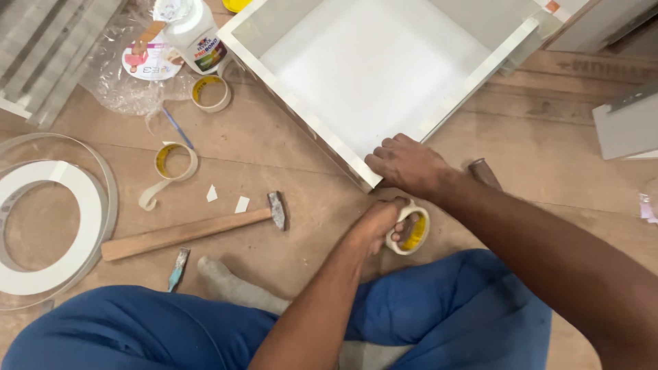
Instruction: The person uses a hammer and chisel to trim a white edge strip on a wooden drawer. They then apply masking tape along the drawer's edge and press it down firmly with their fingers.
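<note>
A white open box like a drawer [480,72] lies on the brown board floor. My right hand [406,164] presses on its near corner, fingers spread over the white edge. Just below it, my left hand [375,225] grips a roll of cream masking tape with a yellow core [415,234], fingers hooked through its hole. The roll rests on the floor in front of my blue-trousered legs.
A wooden-handled hammer [192,229] lies left of my hands, with a small chisel [178,268] below it. Two more tape rolls [175,162] [211,92], a glue bottle [195,31] and coiled white edge banding [48,226] sit to the left. A grey panel [627,127] is at right.
</note>
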